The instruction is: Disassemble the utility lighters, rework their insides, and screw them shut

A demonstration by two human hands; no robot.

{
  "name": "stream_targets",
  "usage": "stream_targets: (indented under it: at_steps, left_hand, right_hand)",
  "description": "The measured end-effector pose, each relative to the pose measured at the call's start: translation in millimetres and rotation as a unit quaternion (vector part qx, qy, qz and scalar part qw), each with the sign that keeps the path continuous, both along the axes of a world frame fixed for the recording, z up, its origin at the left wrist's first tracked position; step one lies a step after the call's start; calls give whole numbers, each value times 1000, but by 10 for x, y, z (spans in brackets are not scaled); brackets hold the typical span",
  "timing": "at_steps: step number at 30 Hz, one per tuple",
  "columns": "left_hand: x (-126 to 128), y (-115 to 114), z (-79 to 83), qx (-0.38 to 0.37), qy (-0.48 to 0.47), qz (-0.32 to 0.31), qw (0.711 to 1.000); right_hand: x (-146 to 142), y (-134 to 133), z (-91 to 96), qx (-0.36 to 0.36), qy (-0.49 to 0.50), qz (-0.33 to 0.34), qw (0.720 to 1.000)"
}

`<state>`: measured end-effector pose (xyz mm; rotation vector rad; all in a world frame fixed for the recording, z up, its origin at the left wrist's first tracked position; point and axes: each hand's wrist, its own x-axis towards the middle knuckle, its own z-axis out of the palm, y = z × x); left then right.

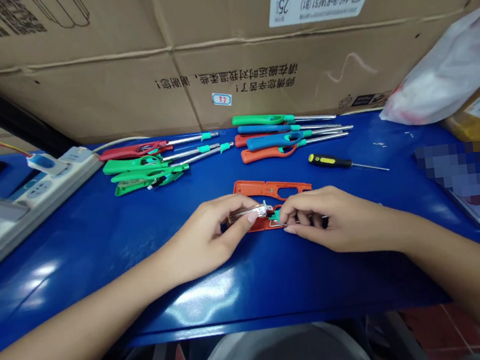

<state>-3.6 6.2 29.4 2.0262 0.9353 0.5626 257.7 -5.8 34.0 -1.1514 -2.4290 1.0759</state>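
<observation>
Between the thumb and fingers of my left hand (215, 232) is a small clear fuel tank (250, 212) with a metallic, pale-tipped end pointing right. Just below it lies an orange lighter half (262, 225), largely covered by my hands. My right hand (325, 219) is closed around the front of this half, its fingertips against a green part (274, 216) with a thin wire beside it. Its palm side and whatever lies under the curled fingers are hidden. Right behind my hands rests the other orange casing half (267, 188), its trigger opening showing.
Several long-nosed lighters (291, 134) lie at the back centre, and red and green ones (147, 164) at back left. A black-yellow screwdriver (331, 161) is behind my right hand. A power strip (45, 185) stands left, a plastic bag (444, 73) right, and a large carton (126, 94) behind.
</observation>
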Motion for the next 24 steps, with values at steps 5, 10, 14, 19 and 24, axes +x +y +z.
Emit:
stream_targets:
  at_steps: [5,10,14,19,24]
  left_hand:
    - [17,-15,0,-45,-12,-11,999]
    - [17,-20,-31,-28,9,-24,999]
    - [26,-27,-59,0,-13,-23,1000]
    - [35,-34,-62,-1,-33,-10,999]
    - [28,-49,-70,16,-43,0,999]
  right_hand:
    - [-4,-6,-1,-20,32,-40,998]
    - [-5,7,2,-59,41,-71,995]
    - [-12,24,-15,-55,39,-65,996]
    - [-12,23,-19,-58,37,-58,996]
    - [-17,20,-8,-51,41,-51,997]
